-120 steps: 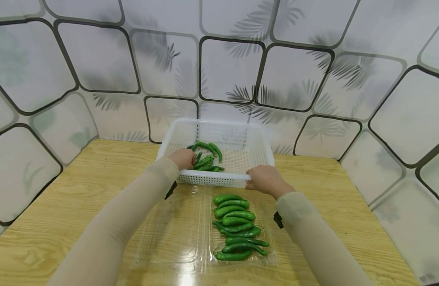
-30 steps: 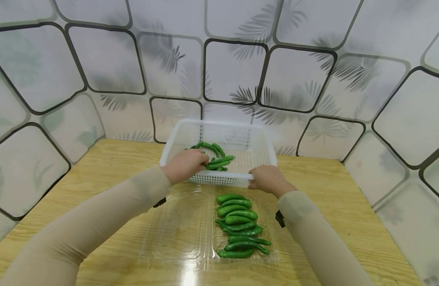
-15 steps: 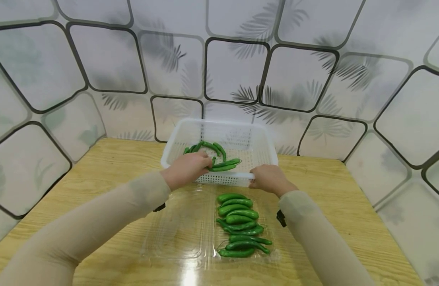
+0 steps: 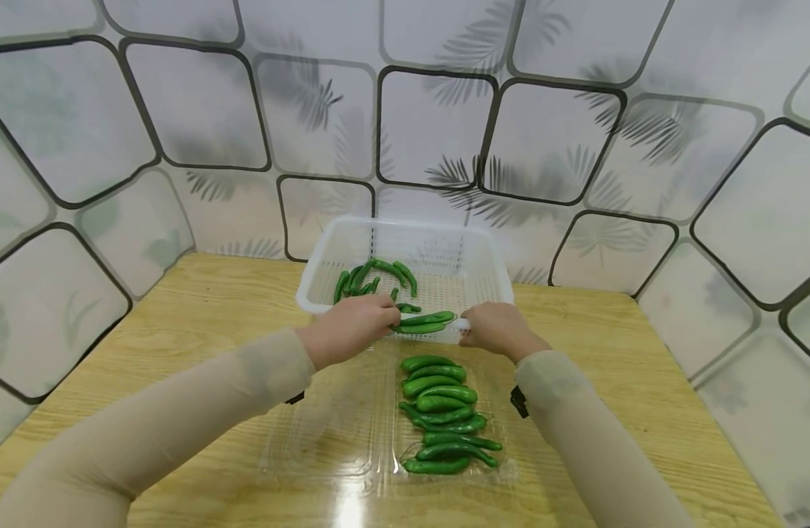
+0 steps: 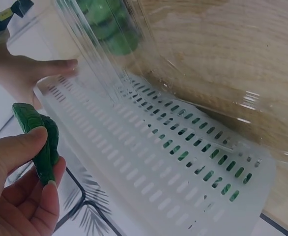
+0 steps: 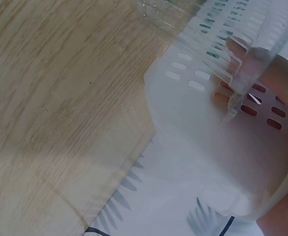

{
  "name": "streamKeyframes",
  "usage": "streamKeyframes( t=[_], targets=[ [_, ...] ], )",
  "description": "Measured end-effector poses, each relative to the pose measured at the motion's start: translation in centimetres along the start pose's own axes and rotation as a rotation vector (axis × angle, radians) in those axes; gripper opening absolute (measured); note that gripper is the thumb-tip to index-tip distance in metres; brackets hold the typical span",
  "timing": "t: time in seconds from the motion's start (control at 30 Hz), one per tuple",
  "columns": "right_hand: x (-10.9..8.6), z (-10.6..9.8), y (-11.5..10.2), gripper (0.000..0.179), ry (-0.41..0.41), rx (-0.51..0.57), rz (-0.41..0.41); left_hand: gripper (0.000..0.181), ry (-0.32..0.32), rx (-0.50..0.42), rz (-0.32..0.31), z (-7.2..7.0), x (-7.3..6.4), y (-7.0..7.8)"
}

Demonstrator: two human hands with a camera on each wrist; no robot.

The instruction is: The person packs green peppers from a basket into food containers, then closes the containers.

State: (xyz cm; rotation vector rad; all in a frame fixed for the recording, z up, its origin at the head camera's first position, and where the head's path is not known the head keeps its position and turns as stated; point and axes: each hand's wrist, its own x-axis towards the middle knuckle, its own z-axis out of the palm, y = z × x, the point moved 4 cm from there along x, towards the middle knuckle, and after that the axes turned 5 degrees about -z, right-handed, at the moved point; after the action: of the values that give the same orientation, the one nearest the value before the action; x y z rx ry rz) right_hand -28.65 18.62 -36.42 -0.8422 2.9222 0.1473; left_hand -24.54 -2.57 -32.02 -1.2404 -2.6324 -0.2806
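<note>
My left hand [image 4: 354, 326] pinches a pair of green chili peppers [image 4: 426, 323] between thumb and fingers, over the near rim of the white plastic basket [image 4: 480, 268]. In the left wrist view these green chili peppers [image 5: 42, 137] hang beside the basket's slotted wall [image 5: 134, 147]. My right hand [image 4: 500, 334] grips the basket's near rim at its right corner, thumb outside the wall. More green peppers [image 4: 392, 271] lie inside, mostly on the left. In front, a clear plastic clamshell box [image 4: 332, 433] lies unfolded, its right half holding a column of green peppers [image 4: 443, 403].
The basket stands on a wooden table [image 4: 200, 315] against a patterned wall [image 4: 431, 125]. The clamshell's left half is flat on the wood, and its edge reaches close to the basket's front wall.
My left hand has risen out of the pepper pile with two peppers and moved right and toward me, to the near rim. The right hand keeps its grip on the basket.
</note>
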Motion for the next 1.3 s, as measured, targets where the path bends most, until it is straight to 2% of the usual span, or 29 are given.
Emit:
streamKeyframes(
  t=[0.17, 0.3, 0.53, 0.73, 0.87, 1.07, 1.3],
  targets=[
    [0.0, 0.0, 0.0, 0.033, 0.012, -0.001, -0.006, 0.007, -0.01, 0.001, 0.015, 0.4, -0.2, 0.4],
    [-0.1, 0.0, 0.0, 0.019, 0.024, 0.012, -0.021, 0.005, -0.02, 0.016, 0.034, 0.8, -0.2, 0.8],
    [0.0, -0.1, 0.1, 0.017, 0.044, 0.007, -0.031, 0.003, -0.034, 0.064, 0.083, 1.6, 0.0, 1.3],
    [0.0, 0.0, 0.2, 0.013, 0.045, 0.018, -0.027, 0.01, -0.101, 0.107, 0.077, 2.5, 0.6, 2.0],
    [0.0, 0.2, 0.2, 0.015, 0.062, 0.008, -0.033, 0.007, -0.138, 0.19, 0.09, 3.2, 1.3, 2.6],
    [0.0, 0.4, 0.2, 0.019, 0.062, 0.001, -0.023, 0.008, -0.132, 0.346, 0.133, 4.4, 2.1, 3.5],
    [0.0, 0.2, 0.1, 0.02, 0.049, 0.0, -0.008, 0.011, -0.156, 0.466, 0.134, 5.8, 2.8, 4.0]
  ],
)
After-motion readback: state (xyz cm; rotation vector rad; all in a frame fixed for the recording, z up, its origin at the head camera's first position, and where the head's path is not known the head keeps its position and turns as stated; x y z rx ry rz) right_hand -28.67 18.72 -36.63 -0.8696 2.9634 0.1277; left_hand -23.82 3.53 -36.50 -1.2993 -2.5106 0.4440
